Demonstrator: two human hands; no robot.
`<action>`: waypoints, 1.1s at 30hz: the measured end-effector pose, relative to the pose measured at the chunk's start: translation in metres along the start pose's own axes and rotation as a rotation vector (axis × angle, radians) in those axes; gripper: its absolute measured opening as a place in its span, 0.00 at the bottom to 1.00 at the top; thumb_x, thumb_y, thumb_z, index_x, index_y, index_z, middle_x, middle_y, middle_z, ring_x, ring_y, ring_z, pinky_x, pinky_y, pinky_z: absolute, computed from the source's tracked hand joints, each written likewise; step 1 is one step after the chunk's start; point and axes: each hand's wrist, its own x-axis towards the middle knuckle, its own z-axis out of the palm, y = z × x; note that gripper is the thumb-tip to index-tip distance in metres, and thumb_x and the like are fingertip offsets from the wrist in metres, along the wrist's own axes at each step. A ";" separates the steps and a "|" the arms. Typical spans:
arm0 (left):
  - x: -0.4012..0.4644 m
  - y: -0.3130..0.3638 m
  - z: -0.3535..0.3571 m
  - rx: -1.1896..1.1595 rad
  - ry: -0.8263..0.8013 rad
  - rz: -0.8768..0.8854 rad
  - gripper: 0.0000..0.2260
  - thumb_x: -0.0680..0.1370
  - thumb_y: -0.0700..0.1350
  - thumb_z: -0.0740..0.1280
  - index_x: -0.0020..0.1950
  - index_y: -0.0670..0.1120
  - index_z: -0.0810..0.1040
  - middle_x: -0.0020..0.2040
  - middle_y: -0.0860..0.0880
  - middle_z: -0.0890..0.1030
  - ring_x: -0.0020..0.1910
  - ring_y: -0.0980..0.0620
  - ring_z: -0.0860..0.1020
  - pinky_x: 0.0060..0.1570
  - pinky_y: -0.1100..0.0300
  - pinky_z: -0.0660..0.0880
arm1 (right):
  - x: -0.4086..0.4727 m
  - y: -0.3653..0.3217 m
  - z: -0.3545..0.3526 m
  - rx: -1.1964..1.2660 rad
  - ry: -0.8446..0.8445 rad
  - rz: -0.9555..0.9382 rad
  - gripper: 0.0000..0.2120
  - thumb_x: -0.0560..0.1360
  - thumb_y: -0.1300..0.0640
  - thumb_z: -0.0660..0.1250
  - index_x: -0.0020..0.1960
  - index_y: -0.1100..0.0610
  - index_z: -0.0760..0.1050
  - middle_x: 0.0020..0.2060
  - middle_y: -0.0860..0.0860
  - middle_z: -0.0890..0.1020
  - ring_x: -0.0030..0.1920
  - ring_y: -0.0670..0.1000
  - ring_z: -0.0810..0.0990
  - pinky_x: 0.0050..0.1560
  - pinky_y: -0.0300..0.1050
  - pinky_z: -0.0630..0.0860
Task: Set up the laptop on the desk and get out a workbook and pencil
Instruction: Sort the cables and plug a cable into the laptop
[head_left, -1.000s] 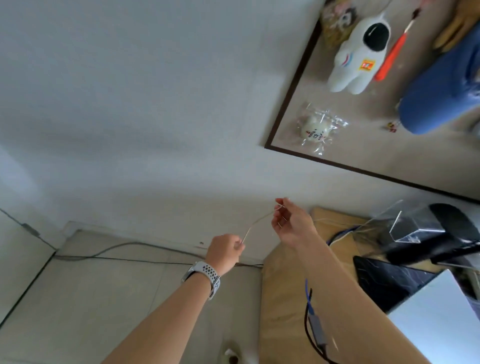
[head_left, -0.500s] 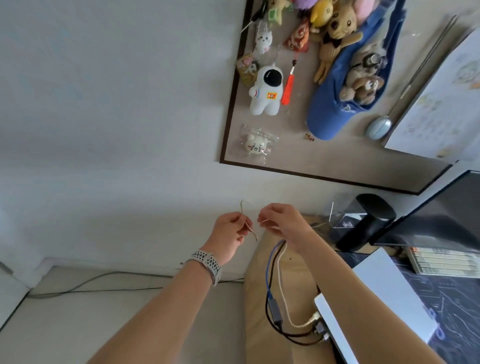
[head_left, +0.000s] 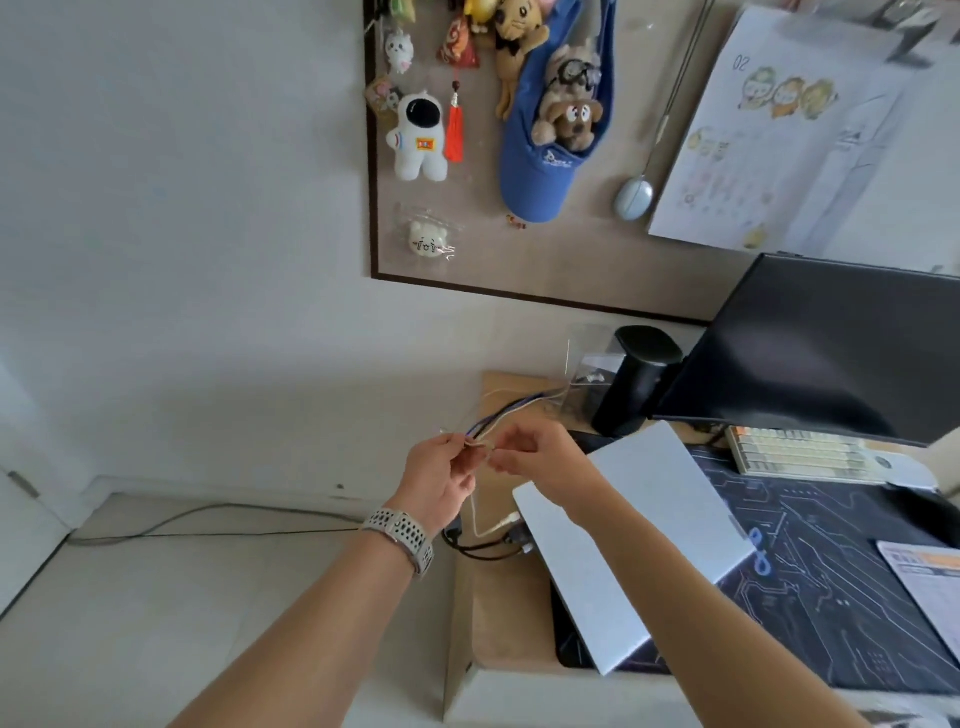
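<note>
Beyond my two hands I count one closed laptop (head_left: 631, 540), one monitor (head_left: 826, 345), one keyboard (head_left: 800, 456), one blue cap (head_left: 545, 171) and one astronaut toy (head_left: 420, 137) above my grip.

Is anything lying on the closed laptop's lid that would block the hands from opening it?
Nothing visible lies on the laptop lid. Both the left hand and right hand hover off its left corner, pinching a thin wire tie. Cables plug into its left edge only.
</note>
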 end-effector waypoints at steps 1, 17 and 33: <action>-0.007 -0.011 -0.002 0.076 0.029 0.005 0.13 0.80 0.37 0.58 0.36 0.42 0.73 0.25 0.48 0.77 0.23 0.54 0.73 0.36 0.59 0.64 | -0.009 0.005 -0.005 -0.066 0.008 -0.008 0.05 0.70 0.66 0.71 0.39 0.57 0.78 0.36 0.55 0.82 0.39 0.50 0.80 0.46 0.46 0.77; -0.045 -0.110 -0.016 0.802 -0.059 0.132 0.05 0.78 0.42 0.65 0.49 0.41 0.76 0.38 0.41 0.83 0.32 0.49 0.80 0.32 0.61 0.75 | -0.059 0.075 -0.009 -0.648 -0.147 -0.055 0.02 0.72 0.58 0.71 0.44 0.56 0.81 0.43 0.47 0.76 0.46 0.46 0.73 0.53 0.44 0.73; 0.010 -0.144 -0.033 0.438 0.125 -0.180 0.04 0.79 0.36 0.61 0.46 0.40 0.73 0.45 0.42 0.82 0.38 0.50 0.84 0.23 0.71 0.69 | -0.024 0.123 -0.020 -0.679 -0.079 0.182 0.20 0.75 0.58 0.68 0.65 0.50 0.71 0.56 0.52 0.76 0.50 0.47 0.72 0.50 0.36 0.67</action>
